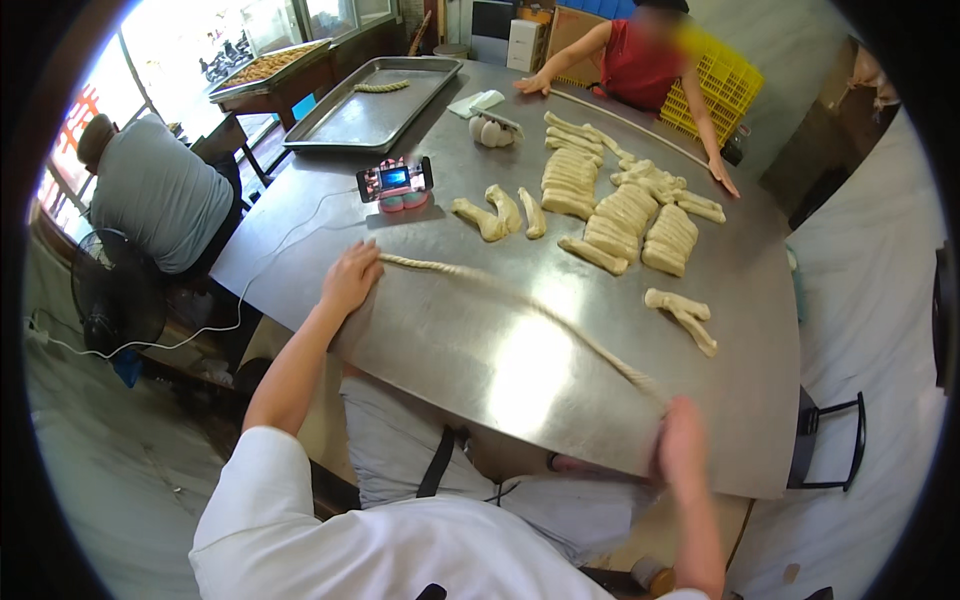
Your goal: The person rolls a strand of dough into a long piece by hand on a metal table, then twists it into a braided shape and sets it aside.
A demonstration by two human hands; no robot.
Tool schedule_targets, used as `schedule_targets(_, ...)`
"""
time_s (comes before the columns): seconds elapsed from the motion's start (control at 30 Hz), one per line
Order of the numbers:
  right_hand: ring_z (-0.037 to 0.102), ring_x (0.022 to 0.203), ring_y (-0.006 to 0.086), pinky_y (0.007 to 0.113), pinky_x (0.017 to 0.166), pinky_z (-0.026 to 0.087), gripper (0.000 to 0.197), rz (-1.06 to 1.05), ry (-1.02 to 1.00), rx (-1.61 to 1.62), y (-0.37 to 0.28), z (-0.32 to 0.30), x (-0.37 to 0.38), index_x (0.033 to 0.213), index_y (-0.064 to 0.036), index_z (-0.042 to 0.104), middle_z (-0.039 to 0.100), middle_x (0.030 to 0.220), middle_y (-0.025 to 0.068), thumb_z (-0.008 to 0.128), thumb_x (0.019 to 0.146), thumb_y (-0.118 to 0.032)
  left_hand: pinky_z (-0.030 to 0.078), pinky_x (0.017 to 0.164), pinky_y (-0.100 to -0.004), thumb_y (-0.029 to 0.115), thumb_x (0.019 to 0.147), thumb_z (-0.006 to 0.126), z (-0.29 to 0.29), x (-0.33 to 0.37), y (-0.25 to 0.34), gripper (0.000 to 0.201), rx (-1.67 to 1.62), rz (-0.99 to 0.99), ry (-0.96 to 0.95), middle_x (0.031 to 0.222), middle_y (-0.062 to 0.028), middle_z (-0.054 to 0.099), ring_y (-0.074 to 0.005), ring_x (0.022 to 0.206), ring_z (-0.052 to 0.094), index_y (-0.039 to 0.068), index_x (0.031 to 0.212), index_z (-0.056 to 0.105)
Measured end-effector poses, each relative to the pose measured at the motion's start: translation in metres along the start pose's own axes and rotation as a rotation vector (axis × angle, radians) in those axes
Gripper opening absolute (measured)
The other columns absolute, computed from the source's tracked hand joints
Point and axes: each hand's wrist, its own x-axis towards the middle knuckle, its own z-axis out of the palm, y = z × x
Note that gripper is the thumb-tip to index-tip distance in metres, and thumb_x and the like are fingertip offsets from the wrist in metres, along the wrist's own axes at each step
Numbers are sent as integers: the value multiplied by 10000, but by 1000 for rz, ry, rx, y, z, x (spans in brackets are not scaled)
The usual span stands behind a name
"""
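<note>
A long thin dough rope runs across the near part of the metal table, twisted toward its left end and blurred in the middle. My left hand lies flat over that left end, fingers stretched forward on the tabletop. At the table's front edge, my right hand is at the rope's other end, smeared by motion, so its fingers do not show clearly. Beyond the rope lie a few short dough strips. A forked pair of dough pieces rests nearer my right hand.
Stacked dough strips cover the table's right middle. Across from me, a person in red has both hands on another dough rope. A phone stands on the left, its white cable trailing off the table. Behind it sits a metal tray containing a twisted dough piece.
</note>
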Motion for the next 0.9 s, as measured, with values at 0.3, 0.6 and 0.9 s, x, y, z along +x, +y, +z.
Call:
schedule_targets(0.3, 426, 1574, 436, 567, 1305, 312, 504, 87, 152, -164, 60, 23, 70, 1570, -26, 538, 497, 1666, 246, 557, 1106, -220, 546, 1038, -521, 307, 1016, 721, -32, -10, 69, 321, 211, 43, -115, 1369, -151, 720, -353, 1258, 682, 111, 1270, 740)
schedule_targets(0.6, 700, 1053, 372, 498, 959, 546, 375, 48, -87, 81, 40, 4, 23, 1305, -1, 663, 744, 1110, 212, 473, 1163, -292, 584, 812, -533, 210, 987, 725, -6, 18, 23, 135, -78, -181, -30, 1013, -120, 768, -395, 874, 737, 141, 1099, 752)
schedule_targets(0.9, 325, 1643, 407, 635, 1320, 227, 646, 147, 127, -393, 51, 36, 55, 1681, 8, 375, 367, 1754, 253, 460, 1154, -357, 536, 1102, -500, 272, 1024, 712, -1, 21, 61, 388, -60, -251, -193, 1381, -201, 716, -414, 1279, 667, 91, 1367, 692)
